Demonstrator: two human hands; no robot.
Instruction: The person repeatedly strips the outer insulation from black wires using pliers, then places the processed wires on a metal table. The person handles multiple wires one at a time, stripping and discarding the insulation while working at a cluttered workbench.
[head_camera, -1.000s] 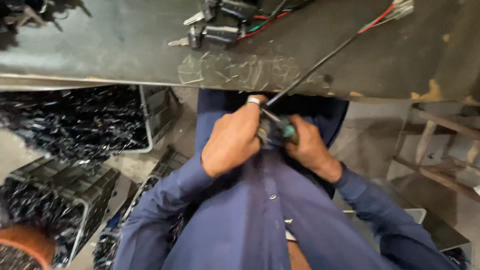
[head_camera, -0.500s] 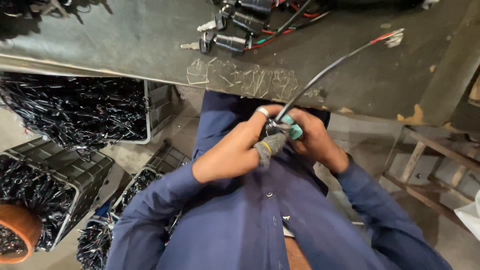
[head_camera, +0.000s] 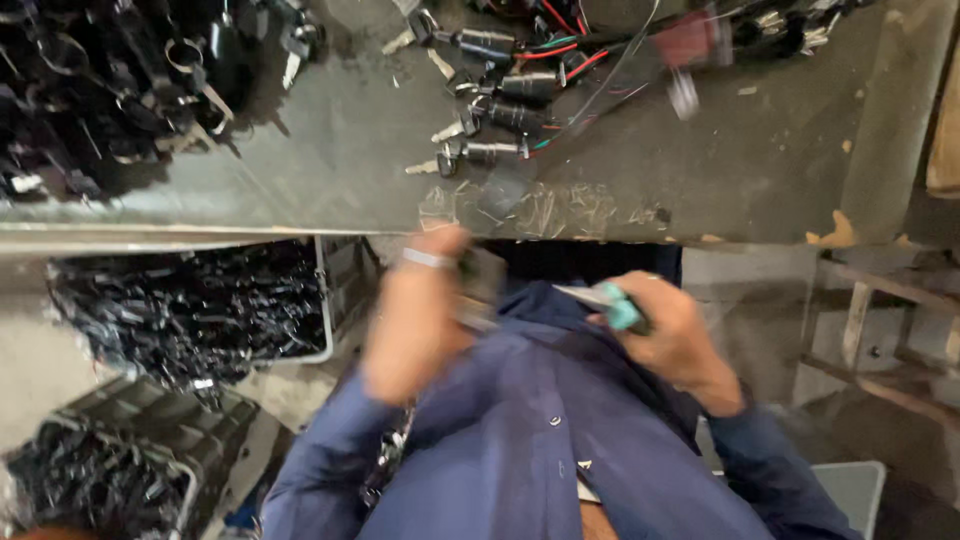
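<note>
The hands have drawn apart since earlier: the left hand (head_camera: 415, 320), blurred, fingers unreadable, lifts toward the desk (head_camera: 330, 190), while the right hand (head_camera: 675, 340) grips a teal-handled tool (head_camera: 622, 312) close to the chest for control.

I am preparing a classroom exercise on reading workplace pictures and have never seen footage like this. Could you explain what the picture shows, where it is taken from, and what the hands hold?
The camera sits on a person's head and looks down at their own blue-sleeved arms. The left hand, blurred, wears a ring; what it grips is unclear. The right hand holds a tool with a teal handle. Beyond lies a grey workbench with key-operated lock switches trailing red and black wires. Crates of dark parts stand below.
</note>
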